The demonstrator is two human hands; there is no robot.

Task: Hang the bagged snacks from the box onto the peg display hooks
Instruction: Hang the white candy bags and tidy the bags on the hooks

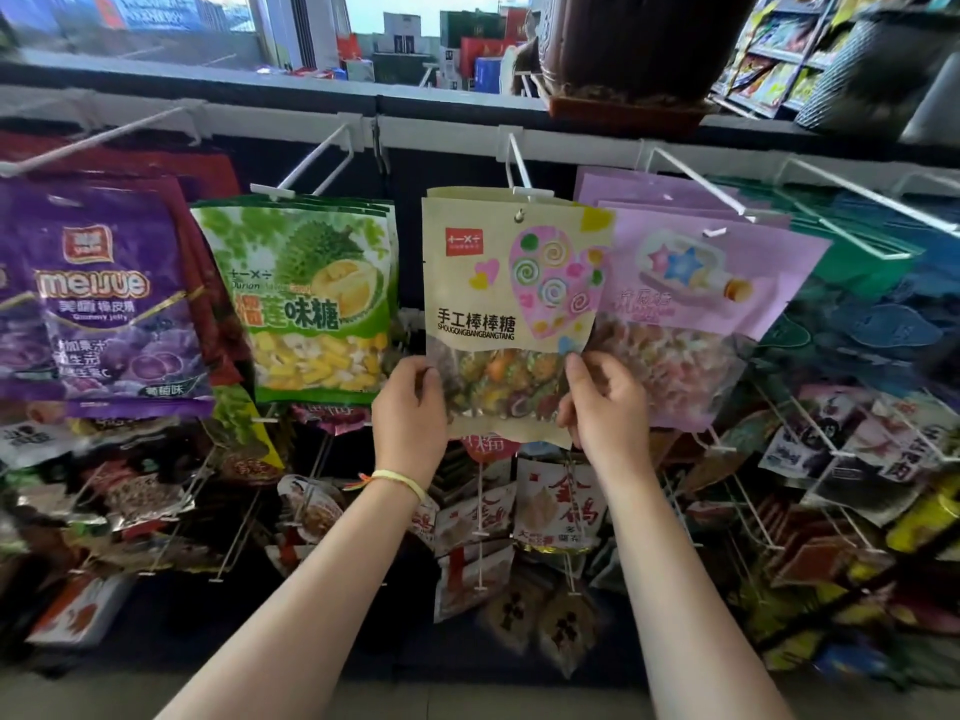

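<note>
Head view: both hands, left and right, pinch the lower corners of a lollipop bag hanging on the centre hook. It looks light, floppy, crinkly; best gripped at its edges.

White peg hooks carry hanging snack bags.

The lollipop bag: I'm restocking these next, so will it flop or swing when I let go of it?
The lollipop bag probably stays fairly flat: its printed top shows no sag between both hands. It looks bottom-heavy, with sweets bunched in the clear lower window. Hung by one small hole on the hook, it may swing or twist a little once released.
</note>
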